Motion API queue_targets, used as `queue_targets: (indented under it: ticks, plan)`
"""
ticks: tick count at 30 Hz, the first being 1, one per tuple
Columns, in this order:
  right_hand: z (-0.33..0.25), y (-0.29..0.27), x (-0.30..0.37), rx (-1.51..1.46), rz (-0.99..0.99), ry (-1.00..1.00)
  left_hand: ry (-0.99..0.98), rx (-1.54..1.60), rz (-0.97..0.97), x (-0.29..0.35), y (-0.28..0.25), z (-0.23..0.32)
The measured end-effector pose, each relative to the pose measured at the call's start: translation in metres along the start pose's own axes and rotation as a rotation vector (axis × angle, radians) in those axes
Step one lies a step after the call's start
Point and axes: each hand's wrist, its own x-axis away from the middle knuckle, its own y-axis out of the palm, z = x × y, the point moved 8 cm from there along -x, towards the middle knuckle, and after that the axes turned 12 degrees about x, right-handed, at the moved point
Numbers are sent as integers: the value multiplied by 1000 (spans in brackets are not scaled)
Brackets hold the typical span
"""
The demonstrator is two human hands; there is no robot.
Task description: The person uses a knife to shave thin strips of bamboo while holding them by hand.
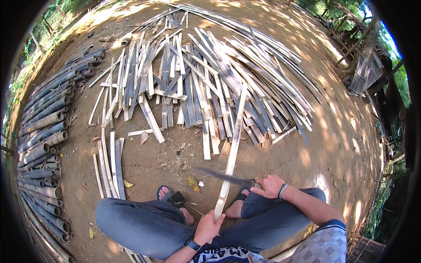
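Observation:
My left hand [209, 229] is closed around the near end of a long split bamboo strip [235, 138], low between my knees. The strip slants up and away from me, and its far end reaches over the edge of a big pile of strips. In my right hand [271, 186], above my right knee, is the handle of a long knife [223, 176] with a dark, narrow blade. The blade points left and crosses the strip a little beyond my left hand. Whether it touches the strip, I cannot tell.
Ahead spreads a pile of split bamboo strips [175, 74]. Several more strips [115, 166] lie by my left knee. Uncut bamboo poles [44, 118] are stacked along the left. My sandalled feet [239, 202] rest on bare soil, near the blade. A wooden structure [366, 72] stands far right.

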Motion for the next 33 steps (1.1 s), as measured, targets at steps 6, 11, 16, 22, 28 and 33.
queue_targets:
  ticks: [6,11,16,22,28,33]
  plan:
    - [13,12,-13,-13,-4,-54,60,-84,50,-12,-2,-15]
    - [14,20,-13,-113,34,-93,-30,-24,37,-24,0,-10]
    - [35,22,-31,-101,-15,-15,-32,-41,41,-34,3,-9]
    - [19,15,-23,-76,-30,-180,-39,-41,27,-36,1,-8]
    - [39,26,-34,-189,-25,-14,-57,-76,35,-36,3,-6]
    - [35,21,-34,-116,-60,-92,-28,-77,52,-35,3,-9]
